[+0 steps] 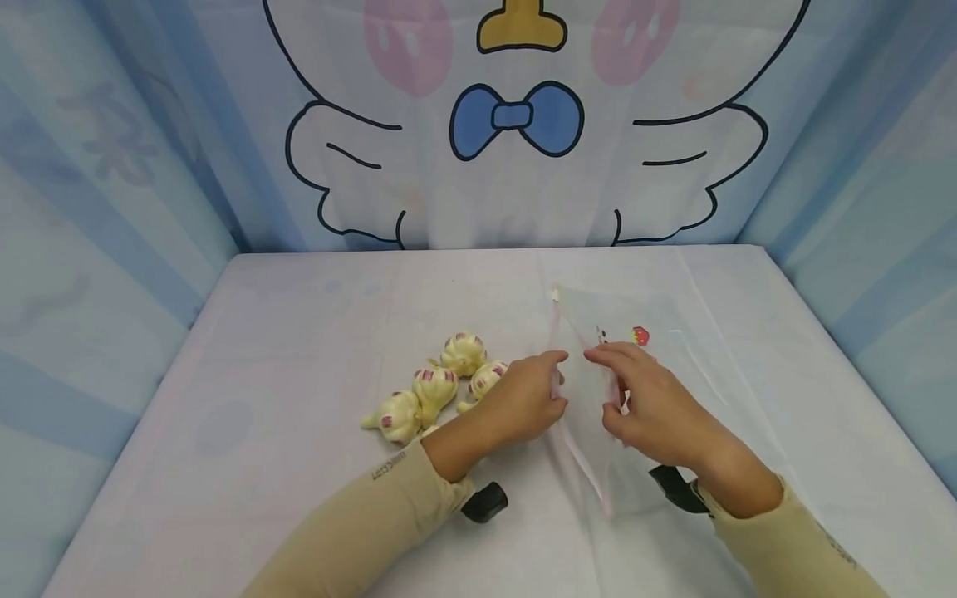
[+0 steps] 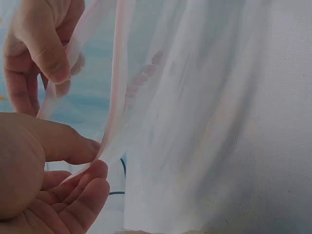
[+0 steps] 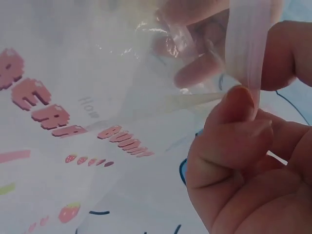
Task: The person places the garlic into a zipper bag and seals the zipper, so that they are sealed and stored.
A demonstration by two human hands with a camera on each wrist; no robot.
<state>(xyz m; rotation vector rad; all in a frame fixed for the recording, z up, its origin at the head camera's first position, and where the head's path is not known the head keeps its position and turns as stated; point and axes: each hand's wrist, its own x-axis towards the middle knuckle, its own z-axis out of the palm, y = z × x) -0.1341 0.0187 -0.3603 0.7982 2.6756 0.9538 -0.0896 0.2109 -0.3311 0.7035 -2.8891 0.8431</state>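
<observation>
Pinching away at the clear bag [image 1: 676, 316], and we've got a grip on each side of its mouth: our left hand [image 1: 523, 400] holds the bag's left rim, our right hand [image 1: 658, 407] the opposite one, with a gap between. We see the bag's mouth raised over the white worktop [image 1: 299, 332]. Left of the bag, look, yellowish garlic bulbs [image 1: 435, 387] in a cluster, partly hidden by our left arm in its tan sleeve [image 1: 366, 519]! Beyond the bag hangs a curtain with a blue bow [image 1: 516, 120].
</observation>
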